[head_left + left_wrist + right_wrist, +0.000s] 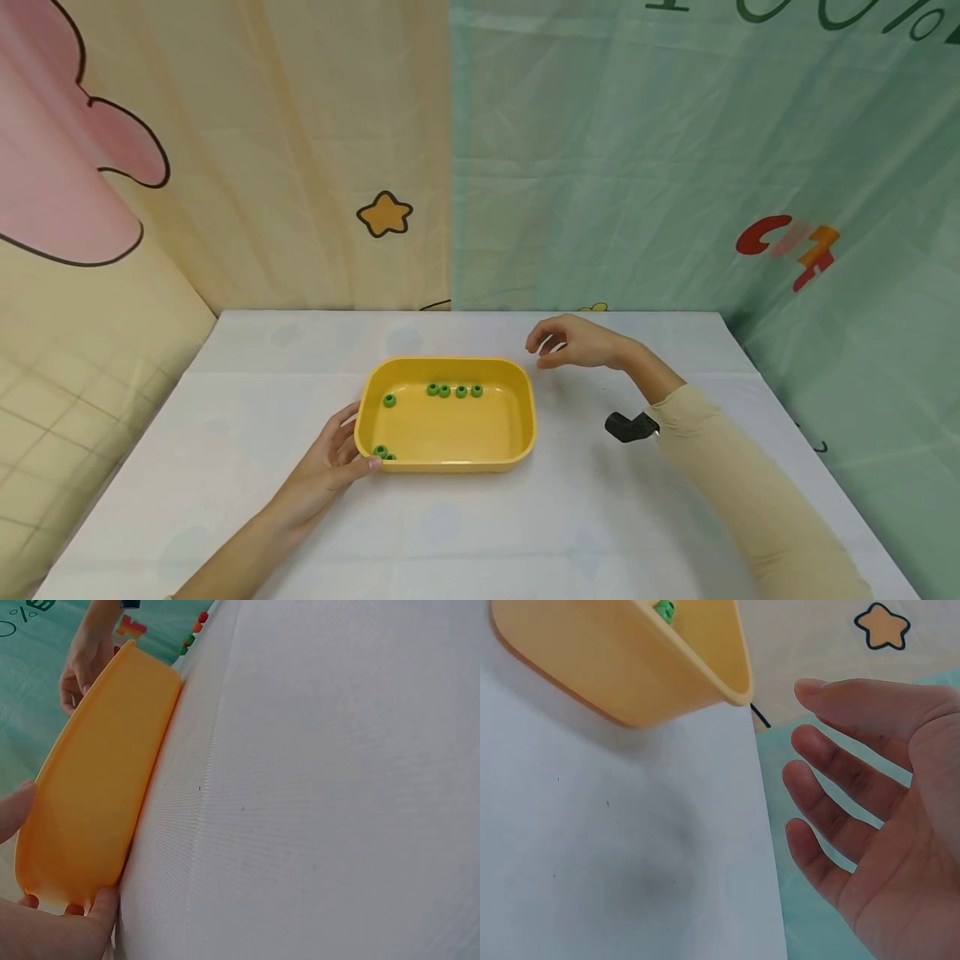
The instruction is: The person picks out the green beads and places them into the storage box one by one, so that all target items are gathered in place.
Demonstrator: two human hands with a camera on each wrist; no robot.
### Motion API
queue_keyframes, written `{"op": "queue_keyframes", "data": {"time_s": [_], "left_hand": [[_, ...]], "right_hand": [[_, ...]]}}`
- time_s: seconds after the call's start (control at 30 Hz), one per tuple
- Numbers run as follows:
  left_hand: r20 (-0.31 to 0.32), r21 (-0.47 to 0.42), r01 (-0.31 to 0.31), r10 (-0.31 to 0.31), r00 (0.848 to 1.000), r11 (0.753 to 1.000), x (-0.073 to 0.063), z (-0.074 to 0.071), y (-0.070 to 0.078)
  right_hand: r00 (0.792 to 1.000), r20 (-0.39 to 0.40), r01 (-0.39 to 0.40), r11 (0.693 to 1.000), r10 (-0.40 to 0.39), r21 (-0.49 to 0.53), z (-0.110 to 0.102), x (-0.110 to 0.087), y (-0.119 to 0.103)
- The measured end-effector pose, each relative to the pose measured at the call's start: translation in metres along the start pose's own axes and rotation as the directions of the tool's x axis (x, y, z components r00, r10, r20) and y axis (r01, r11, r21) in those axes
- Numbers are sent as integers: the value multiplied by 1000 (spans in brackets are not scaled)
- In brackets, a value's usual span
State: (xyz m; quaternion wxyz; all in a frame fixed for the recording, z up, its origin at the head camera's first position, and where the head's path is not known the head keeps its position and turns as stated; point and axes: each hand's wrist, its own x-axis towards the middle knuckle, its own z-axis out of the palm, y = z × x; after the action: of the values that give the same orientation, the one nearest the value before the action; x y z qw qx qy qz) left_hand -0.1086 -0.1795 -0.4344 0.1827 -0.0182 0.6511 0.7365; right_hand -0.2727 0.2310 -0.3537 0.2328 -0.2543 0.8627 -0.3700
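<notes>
A yellow plastic tray [457,450] with raised walls sits on the white-covered table. Several small green beads [445,391] lie in it: a row along the far wall, one near the left wall and a pair in the near left corner. My left hand [326,467] grips the tray's left end, thumb at the near left rim and the other fingers round the outside; the left wrist view shows the tray's outer wall [105,772]. Beyond the tray's far right corner my right hand [577,340] hovers, apart from it. Its loosely bent fingers [825,791] hold nothing.
Red, orange and green beads [196,628] rest near the table's edge in the left wrist view. A black object [630,427] shows beside the right sleeve [750,492]. Printed curtains [600,167] hang behind the table [465,533] and at its sides.
</notes>
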Motion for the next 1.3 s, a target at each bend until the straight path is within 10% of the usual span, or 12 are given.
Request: {"op": "queue_keyframes", "data": {"time_s": [1.3], "left_hand": [[-20, 20, 15, -15, 1000, 1000, 1, 1, 0]], "right_hand": [[987, -122, -96, 994, 102, 52, -25, -84, 69]]}}
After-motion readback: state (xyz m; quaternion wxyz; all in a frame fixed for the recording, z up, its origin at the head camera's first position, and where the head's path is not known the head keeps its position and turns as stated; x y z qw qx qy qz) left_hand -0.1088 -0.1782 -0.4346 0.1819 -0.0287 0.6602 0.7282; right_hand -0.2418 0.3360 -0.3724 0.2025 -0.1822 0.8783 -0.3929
